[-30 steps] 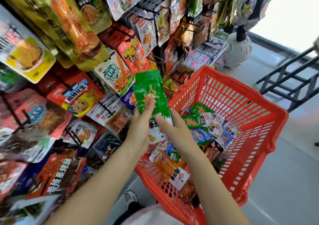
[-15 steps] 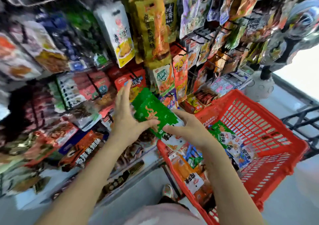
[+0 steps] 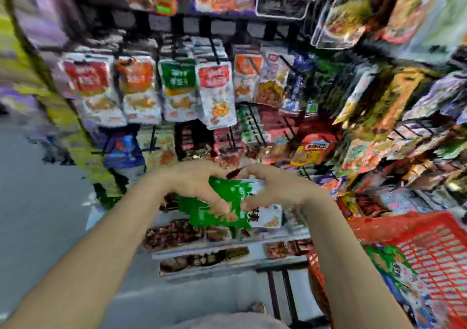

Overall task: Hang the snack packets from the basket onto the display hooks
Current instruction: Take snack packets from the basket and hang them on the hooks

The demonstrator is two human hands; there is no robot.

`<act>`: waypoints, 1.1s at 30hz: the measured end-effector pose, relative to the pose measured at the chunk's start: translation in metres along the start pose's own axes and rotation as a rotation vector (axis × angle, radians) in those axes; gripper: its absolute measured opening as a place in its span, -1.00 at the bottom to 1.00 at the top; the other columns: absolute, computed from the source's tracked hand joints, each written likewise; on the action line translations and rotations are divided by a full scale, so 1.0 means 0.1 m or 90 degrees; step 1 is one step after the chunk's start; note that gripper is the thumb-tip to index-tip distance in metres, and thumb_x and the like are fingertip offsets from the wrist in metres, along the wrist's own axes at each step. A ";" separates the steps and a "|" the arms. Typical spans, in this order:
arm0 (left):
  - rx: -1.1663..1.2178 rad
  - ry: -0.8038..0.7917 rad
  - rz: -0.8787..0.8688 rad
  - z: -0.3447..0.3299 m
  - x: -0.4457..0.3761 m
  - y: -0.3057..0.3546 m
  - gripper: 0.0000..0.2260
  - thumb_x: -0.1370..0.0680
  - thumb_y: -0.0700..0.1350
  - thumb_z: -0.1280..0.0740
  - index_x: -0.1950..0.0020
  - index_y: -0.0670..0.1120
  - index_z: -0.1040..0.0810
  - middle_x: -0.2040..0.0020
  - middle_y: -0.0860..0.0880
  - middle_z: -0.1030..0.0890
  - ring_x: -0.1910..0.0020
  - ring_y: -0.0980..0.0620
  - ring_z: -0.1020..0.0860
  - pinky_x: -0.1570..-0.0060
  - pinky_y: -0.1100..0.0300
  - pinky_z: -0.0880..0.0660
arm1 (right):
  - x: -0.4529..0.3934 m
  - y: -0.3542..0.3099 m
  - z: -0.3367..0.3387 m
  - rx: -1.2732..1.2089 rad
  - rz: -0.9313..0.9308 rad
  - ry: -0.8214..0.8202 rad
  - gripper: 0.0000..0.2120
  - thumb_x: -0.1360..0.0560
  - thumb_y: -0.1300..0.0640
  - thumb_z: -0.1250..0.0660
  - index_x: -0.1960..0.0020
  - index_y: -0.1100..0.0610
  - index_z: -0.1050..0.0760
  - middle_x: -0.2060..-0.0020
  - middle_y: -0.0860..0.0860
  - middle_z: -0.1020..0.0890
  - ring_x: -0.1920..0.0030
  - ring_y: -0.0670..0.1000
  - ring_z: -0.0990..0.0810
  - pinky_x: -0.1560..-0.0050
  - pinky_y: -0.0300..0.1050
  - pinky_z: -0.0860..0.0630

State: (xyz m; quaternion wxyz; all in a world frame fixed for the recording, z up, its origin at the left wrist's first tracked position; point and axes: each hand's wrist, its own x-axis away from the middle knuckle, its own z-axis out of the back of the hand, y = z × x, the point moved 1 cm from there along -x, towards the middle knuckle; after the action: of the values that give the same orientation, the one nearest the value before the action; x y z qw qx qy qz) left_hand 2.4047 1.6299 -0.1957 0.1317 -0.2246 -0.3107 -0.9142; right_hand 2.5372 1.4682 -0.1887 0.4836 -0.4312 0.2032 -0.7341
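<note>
Nearest to us, both bare forearms reach forward from the bottom edge of the view, with grey floor [image 3: 38,215] lying open to the left of them. On our right, the red slatted plastic basket [image 3: 434,248] sits at the lower right corner, its near rim running up toward the shelves; a green-and-white snack packet [image 3: 394,265] lies inside against the left wall.

Between the arms we hold a bunch of green foil snack packets [image 3: 225,202] — the frame is heavily smeared, so their edges break up. Our left hand [image 3: 192,184] curls around the upper left side of the bunch, thumb coming down over the front. Our right hand [image 3: 275,189] grips the right side, fingers bent over the top and thumb pinching near the middle. A white lower part of a packet [image 3: 267,215] shows just below the right hand.

Beyond the hands, pale low shelves [image 3: 202,250] carry dark packs, and a black metal stand [image 3: 283,293] drops to the floor beside the basket.

Farther off, the display rack [image 3: 214,48] rises — a row of white packets with red, orange and green tops [image 3: 174,88] hangs on black hooks, crowded edge to edge. More packets press in from the right, leaving little free room there.
</note>
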 end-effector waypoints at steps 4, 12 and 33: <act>0.156 0.144 0.001 0.26 0.44 -0.29 -0.47 -0.35 0.24 -0.54 -0.21 0.02 -0.59 -0.10 0.07 -0.60 -0.07 0.00 -0.59 -0.04 0.14 -0.48 | -0.10 -0.49 0.12 -0.070 0.067 0.175 -0.60 -0.45 -0.03 -0.54 -0.17 -0.10 -0.43 -0.14 -0.31 -0.42 -0.19 -0.12 -0.49 -0.02 -0.12 -0.49; 0.684 0.540 -0.252 0.85 0.99 0.05 -0.67 -0.35 -0.18 -0.60 -0.05 -0.02 -0.62 0.17 0.11 -0.73 0.21 0.14 -0.69 0.18 0.17 -0.63 | -0.14 -1.58 0.08 -0.294 0.353 0.544 -0.48 -0.42 -0.24 -0.46 -0.29 -0.09 -0.47 -0.15 -0.14 -0.64 -0.14 -0.18 -0.61 -0.13 -0.14 -0.56; 0.863 0.455 -0.532 2.19 1.49 1.36 -0.57 -0.42 0.01 -0.44 -0.25 -0.10 -0.66 -0.17 -0.17 -0.69 -0.12 -0.17 -0.68 -0.10 -0.09 -0.57 | 0.26 -2.77 1.24 -0.254 0.703 0.638 -0.70 -0.64 0.04 -0.28 -0.15 -0.37 -0.32 -0.01 -0.47 -0.54 -0.04 -0.47 -0.53 0.00 -0.49 -0.46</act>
State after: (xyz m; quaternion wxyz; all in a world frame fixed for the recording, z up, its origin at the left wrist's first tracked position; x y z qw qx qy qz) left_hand 2.3996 1.6475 0.1012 -0.0194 0.3346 -0.7846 -0.5216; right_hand 2.4877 1.5849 0.0888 0.5434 0.0376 0.7118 -0.4436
